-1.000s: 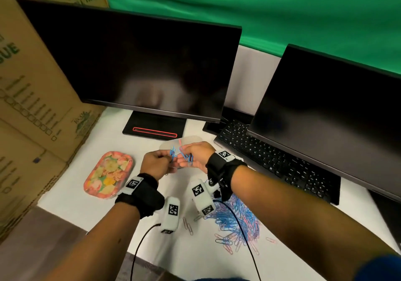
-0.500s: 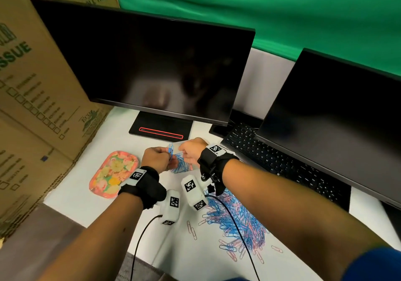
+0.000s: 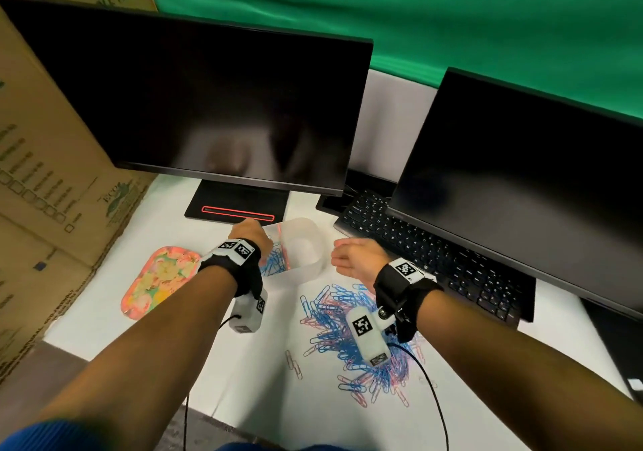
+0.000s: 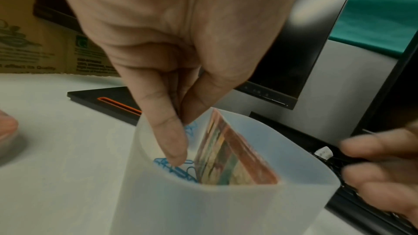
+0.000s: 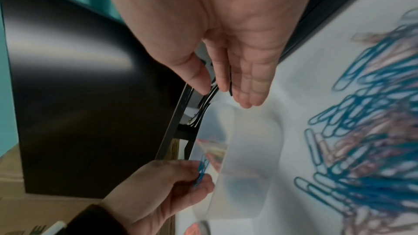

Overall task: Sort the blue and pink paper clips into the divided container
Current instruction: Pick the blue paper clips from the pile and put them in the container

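Note:
A translucent white divided container (image 3: 306, 271) stands in front of the monitor base. Its pink patterned divider (image 4: 237, 158) splits it in two. Blue paper clips (image 3: 275, 262) lie in the left compartment, and the right one looks empty. My left hand (image 3: 257, 238) reaches into the left compartment (image 4: 158, 149), thumb and fingers pinching a small bunch of blue clips (image 5: 202, 169). My right hand (image 3: 339, 261) hovers just right of the container, fingers straight and empty (image 5: 226, 92). A mixed pile of blue and pink clips (image 3: 348, 329) lies on the white table below it.
A floral tray (image 3: 160, 276) sits left of the container. Two dark monitors stand behind, with a black keyboard (image 3: 417, 252) under the right one. Cardboard boxes (image 3: 41, 172) wall the left side. Two loose pink clips (image 3: 294, 365) lie near the pile.
The hands were together above the container with blue clips. The right hand has drawn off to the right, empty, and the left hand has dipped into the left compartment with the clips.

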